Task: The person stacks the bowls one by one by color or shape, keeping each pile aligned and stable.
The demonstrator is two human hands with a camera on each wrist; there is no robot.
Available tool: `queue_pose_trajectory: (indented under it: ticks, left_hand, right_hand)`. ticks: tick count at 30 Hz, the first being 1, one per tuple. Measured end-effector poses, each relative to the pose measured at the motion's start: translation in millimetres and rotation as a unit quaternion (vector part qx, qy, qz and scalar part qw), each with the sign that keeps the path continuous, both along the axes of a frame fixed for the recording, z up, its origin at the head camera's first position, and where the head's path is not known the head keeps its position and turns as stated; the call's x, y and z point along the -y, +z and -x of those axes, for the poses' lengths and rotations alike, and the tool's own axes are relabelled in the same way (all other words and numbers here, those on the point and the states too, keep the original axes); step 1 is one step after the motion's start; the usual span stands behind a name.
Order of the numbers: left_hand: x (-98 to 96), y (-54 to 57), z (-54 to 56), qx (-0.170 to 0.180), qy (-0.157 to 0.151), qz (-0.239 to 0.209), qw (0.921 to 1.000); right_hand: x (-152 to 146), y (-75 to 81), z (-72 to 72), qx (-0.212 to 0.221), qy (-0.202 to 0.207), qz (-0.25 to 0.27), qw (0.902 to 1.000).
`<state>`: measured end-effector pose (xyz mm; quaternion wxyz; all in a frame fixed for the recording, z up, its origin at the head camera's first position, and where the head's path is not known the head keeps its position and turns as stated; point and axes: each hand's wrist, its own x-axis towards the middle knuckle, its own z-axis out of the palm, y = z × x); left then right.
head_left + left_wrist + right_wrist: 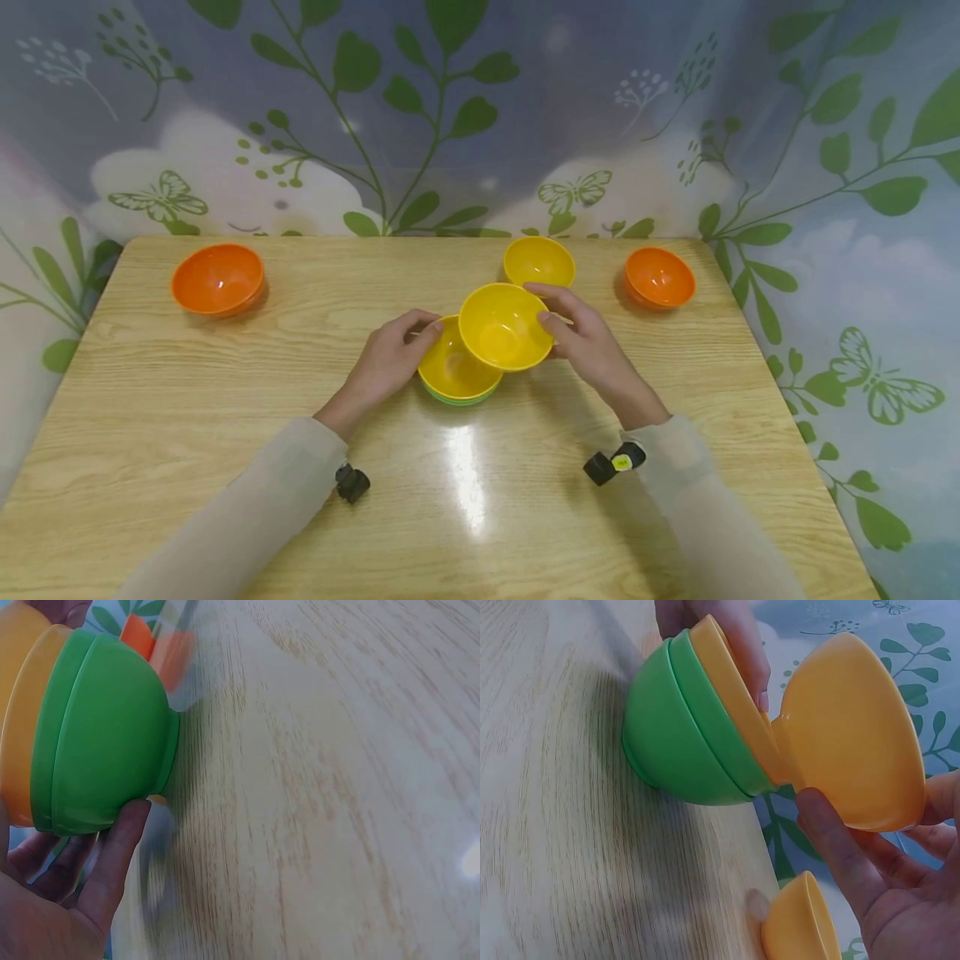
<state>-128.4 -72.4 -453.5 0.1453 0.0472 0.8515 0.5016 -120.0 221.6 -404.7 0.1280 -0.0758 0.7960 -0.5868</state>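
My right hand (588,343) holds a yellow bowl (504,327) over the right part of a stack of bowls (453,371), which my left hand (386,354) grips.

The held bowl is smooth, round and glossy, its mouth upward (I cannot tell whether it touches the stack). Below it, another yellow bowl sits nested in green bowls (112,735), around the middle of the wood-grained table (225,417). My right thumb and fingers pinch the bowl at its right side; my left thumb lies at the stack's rim, the fingers curled around its side. Both forearms reach forward and inward, in pale sleeves (255,492).
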Motion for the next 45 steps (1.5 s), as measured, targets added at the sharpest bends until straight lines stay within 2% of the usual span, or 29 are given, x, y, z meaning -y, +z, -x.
queue_pose_trajectory:
  ticks: [24,41,45]
  left_hand:
    - [0.7,-0.7,2.4,-0.005,-0.008,0.002,1.0000]
    - [0.7,-3.1,2.8,-0.009,-0.008,0.000,0.9999]
    - [-0.1,-2.8,2.5,-0.001,-0.004,-0.003,1.0000]
  right_hand:
    - [17,-1.9,2.5,-0.004,0.023,0.024,0.9994]
    - [24,-6.3,0.3,-0.022,0.033,-0.007,0.9992]
    - [27,-9.1,-1.5,-0.019,0.035,-0.020,0.9990]
